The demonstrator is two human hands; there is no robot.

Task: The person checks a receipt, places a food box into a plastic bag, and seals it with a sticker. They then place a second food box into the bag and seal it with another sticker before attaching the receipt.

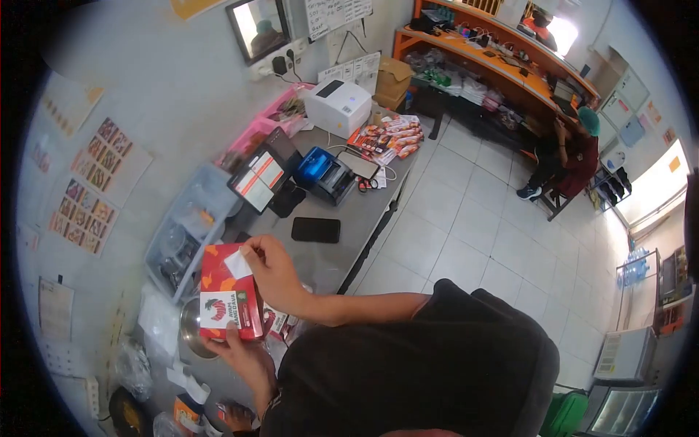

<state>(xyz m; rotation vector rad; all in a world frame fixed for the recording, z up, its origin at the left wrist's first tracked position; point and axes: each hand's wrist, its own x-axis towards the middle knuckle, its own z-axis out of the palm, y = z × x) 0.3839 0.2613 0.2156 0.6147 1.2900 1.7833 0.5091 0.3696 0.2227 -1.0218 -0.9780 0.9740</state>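
A red food box (251,309) with a white printed panel stands out over the grey table. The fingers of my left hand (240,358) grip its lower edge, thumb on the printed face. At the box's upper corner, my right hand (275,275) pinches a small white label (237,264) that lies against the red surface. Behind the box, a metal bowl (191,328) is partly hidden. Another red-and-white printed pack (274,321) shows below my right wrist. A black phone (316,230) lies on the table beyond my right hand.
Along the wall stand a clear divided bin (156,255), a tablet (261,180), a blue printer (324,173) and a white printer (337,105). Printed packets (389,137) lie at the table's far end. Across the tiled floor, a person (571,156) sits at an orange shelf (502,62).
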